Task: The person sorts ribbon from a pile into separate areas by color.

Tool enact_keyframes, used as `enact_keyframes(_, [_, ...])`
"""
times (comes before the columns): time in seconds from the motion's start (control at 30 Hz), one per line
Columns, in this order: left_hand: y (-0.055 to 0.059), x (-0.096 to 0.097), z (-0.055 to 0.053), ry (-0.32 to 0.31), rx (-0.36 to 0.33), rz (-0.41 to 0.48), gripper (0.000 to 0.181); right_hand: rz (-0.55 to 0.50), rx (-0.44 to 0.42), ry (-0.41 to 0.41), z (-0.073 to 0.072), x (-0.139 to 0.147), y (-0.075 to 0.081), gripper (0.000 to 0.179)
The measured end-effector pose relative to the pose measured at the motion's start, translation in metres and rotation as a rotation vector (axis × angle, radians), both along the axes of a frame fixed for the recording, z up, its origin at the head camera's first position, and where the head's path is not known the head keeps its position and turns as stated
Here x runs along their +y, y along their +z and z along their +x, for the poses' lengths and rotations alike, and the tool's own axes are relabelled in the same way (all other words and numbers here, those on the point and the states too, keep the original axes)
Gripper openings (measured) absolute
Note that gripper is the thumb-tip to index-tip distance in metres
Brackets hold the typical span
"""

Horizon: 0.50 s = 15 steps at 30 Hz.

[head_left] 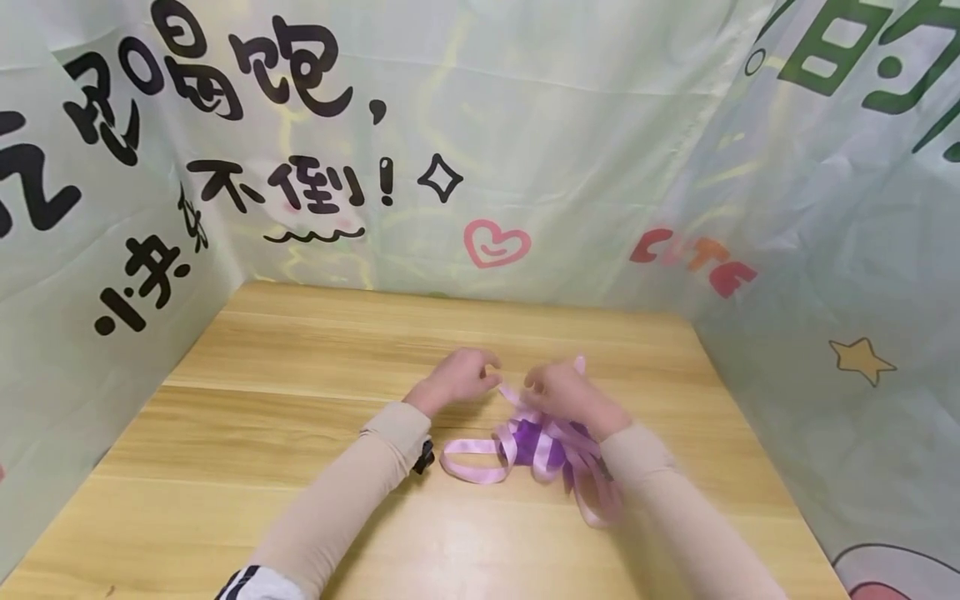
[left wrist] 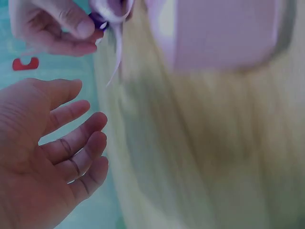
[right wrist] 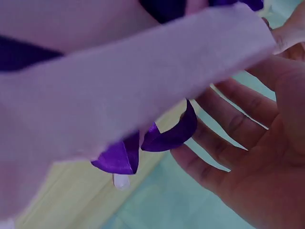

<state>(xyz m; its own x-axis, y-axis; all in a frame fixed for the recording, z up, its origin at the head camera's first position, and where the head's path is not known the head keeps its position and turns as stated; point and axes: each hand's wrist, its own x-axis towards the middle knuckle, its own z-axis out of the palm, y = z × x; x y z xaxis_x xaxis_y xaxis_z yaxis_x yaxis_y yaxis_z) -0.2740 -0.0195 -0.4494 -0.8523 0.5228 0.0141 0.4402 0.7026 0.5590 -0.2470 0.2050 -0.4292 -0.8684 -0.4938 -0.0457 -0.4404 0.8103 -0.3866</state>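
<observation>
A loose heap of pink ribbon (head_left: 480, 475) lies on the table, with purple ribbon (head_left: 528, 442) among its loops. My right hand (head_left: 572, 393) is above the heap. In the left wrist view, this hand's thumb and fingers pinch the ribbon (left wrist: 98, 21) near a purple part. A wide pink band (right wrist: 143, 81) crosses the right wrist view and hides part of the grip; purple loops (right wrist: 119, 157) hang below it. To the left of the ribbon, my left hand (head_left: 459, 375) hovers with nothing in it, its fingers (left wrist: 78, 133) spread and slightly bent.
A wooden tabletop (head_left: 300, 375) lies under both hands. Printed fabric walls (head_left: 585, 167) enclose it at the back, left and right. A small black device (head_left: 424, 457) sits at the left wrist.
</observation>
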Motion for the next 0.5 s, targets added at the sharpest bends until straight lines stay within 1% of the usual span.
enact_keyframes(0.07, [-0.004, 0.007, 0.003, 0.004, -0.018, -0.002, 0.038, 0.001, -0.034, -0.021, 0.003, -0.002, -0.002, 0.017])
enact_keyframes(0.13, [-0.008, 0.013, 0.006, 0.003, -0.023, -0.007, 0.039, -0.001, -0.073, -0.044, 0.006, -0.005, -0.002, 0.019])
enact_keyframes(0.23, [-0.014, 0.020, 0.009, -0.011, -0.019, -0.021, 0.039, -0.001, -0.109, -0.077, 0.010, -0.007, -0.004, 0.016])
enact_keyframes(0.33, [-0.018, 0.025, 0.011, -0.024, 0.006, -0.051, 0.035, -0.011, -0.120, -0.091, 0.011, -0.008, -0.006, 0.013])
enact_keyframes(0.5, [-0.022, 0.030, 0.010, -0.033, 0.063, -0.093, 0.024, -0.037, -0.125, -0.092, 0.009, -0.006, -0.010, 0.012])
